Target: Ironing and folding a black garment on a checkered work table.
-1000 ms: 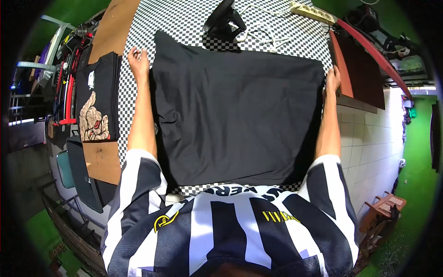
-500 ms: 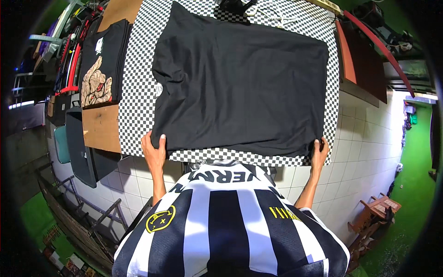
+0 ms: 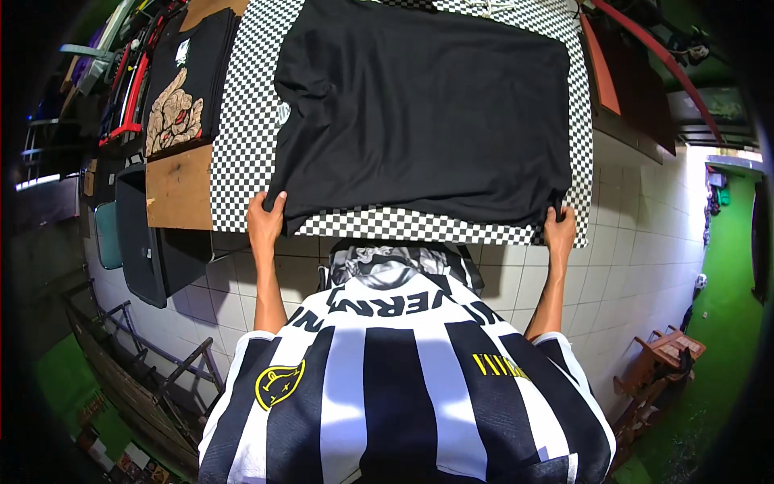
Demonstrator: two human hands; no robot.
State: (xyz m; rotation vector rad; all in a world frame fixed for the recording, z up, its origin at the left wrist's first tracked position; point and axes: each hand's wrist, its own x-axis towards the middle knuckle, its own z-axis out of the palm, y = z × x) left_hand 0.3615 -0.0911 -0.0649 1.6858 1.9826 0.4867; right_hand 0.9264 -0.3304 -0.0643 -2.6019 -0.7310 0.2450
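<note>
A black T-shirt lies spread sideways across a table covered with black-and-white checkered cloth. Its collar side, with a small white label patch, faces left. My left hand pinches the shirt's near left corner, thumb on top. At the near right corner, my right hand grips a bunched bit of the fabric between thumb and fingers. Between the two hands the near edge is wrinkled and bows slightly away from me. The fingertips under the cloth are partly hidden.
Left of the shirt, a stack of folded black shirts with a tan print sits on a brown wooden board. A dark grey bin stands below it. White cords lie at the table's far edge. A reddish-brown panel flanks the right side.
The whole view has shifted, so the table appears higher. My fingers have closed on the near corners, and the shirt's near edge sits a little farther from the table's front edge.
</note>
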